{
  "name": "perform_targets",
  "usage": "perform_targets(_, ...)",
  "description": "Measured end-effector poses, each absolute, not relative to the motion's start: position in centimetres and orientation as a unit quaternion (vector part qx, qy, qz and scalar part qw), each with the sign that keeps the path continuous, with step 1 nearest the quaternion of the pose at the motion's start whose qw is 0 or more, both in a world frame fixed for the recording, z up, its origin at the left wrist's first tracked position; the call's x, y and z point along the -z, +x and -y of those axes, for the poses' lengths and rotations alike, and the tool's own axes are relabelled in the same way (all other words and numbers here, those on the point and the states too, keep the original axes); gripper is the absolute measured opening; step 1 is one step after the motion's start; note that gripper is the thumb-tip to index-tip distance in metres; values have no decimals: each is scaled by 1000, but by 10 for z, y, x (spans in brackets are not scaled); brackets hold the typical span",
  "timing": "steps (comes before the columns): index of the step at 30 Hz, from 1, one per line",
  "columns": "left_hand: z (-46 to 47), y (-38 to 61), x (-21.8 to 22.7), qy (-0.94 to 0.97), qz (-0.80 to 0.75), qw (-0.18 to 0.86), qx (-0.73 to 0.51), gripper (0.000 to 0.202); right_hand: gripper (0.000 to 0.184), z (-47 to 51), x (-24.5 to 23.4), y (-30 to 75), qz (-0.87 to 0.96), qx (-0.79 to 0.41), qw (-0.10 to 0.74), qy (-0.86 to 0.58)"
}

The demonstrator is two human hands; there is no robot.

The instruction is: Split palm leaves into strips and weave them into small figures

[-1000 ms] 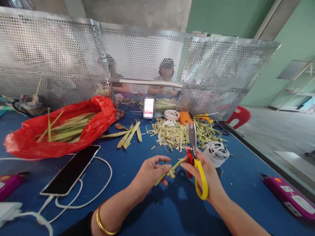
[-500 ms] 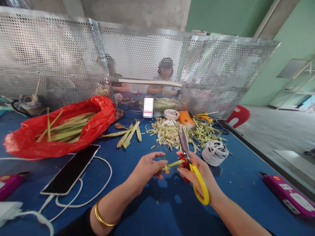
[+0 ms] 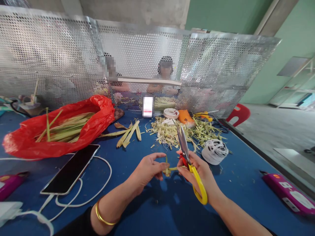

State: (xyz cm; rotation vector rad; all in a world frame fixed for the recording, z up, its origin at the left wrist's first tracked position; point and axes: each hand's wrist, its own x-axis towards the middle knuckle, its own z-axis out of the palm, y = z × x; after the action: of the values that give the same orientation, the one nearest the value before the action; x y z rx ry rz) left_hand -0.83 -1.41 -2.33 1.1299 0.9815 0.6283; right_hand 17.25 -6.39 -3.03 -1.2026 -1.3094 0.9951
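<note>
My left hand (image 3: 147, 168) pinches one end of a small folded strip of yellow-green leaf (image 3: 169, 169) just above the blue table (image 3: 137, 203). The other end of the strip is pinched in the fingertips of my right hand (image 3: 199, 173). That hand also carries scissors (image 3: 190, 164) with yellow and red handles, blades closed and pointing up and away. Both hands are closed.
A red plastic bag (image 3: 56, 131) of green stalks lies at the left. A phone (image 3: 71, 168) with a white cable sits near it. Leaf scraps (image 3: 179, 132), loose leaves (image 3: 129, 134) and a white string spool (image 3: 215, 150) lie ahead. A perforated metal screen (image 3: 137, 65) stands behind; two people sit beyond it. A pink case (image 3: 287, 195) rests at right.
The leaf strip has been folded shorter between my hands. The scissors have tilted left and moved closer to my left hand.
</note>
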Motion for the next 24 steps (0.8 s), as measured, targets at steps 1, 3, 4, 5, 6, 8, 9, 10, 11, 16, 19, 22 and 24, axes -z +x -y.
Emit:
perform_targets(1, 14, -9, 24, 493, -439, 695, -285, 65, 41, 64, 30, 172, 550, -413, 524, -503)
perform_targets(3, 15, -9, 23, 435, -436, 728, -300, 56, 39, 65, 29, 171, 554, -397, 531, -504)
perform_targets(4, 16, -9, 23, 392, -431, 752, -308, 51, 38, 65, 28, 170, 557, -382, 537, -505)
perform_targets(5, 17, -9, 22, 349, -425, 773, -316, 46, 36, 66, 28, 170, 562, -364, 543, -508)
perform_targets(6, 19, -8, 22, 314, -416, 790, -323, 42, 35, 66, 29, 170, 567, -345, 546, -511)
perform_targets(8, 23, -6, 23, 288, -397, 803, -338, 35, 35, 67, 31, 169, 578, -319, 544, -518)
perform_targets(9, 24, -5, 24, 288, -388, 802, -351, 32, 35, 68, 33, 169, 583, -314, 539, -520)
perform_targets(10, 26, -3, 25, 289, -383, 798, -365, 30, 36, 68, 35, 168, 587, -311, 535, -522)
perform_targets(11, 28, -2, 27, 284, -382, 795, -377, 28, 36, 69, 37, 167, 591, -311, 530, -523)
perform_targets(16, 32, 3, 32, 295, -402, 765, -407, 26, 33, 71, 38, 161, 617, -337, 489, -516)
perform_targets(19, 32, 3, 28, 335, -408, 738, -420, 27, 38, 73, 32, 163, 627, -362, 454, -519)
perform_targets(22, 29, -2, 20, 367, -423, 708, -431, 28, 42, 74, 25, 171, 608, -371, 459, -531)
perform_targets(24, 26, -5, 13, 404, -440, 675, -432, 28, 47, 74, 21, 180, 601, -379, 453, -539)
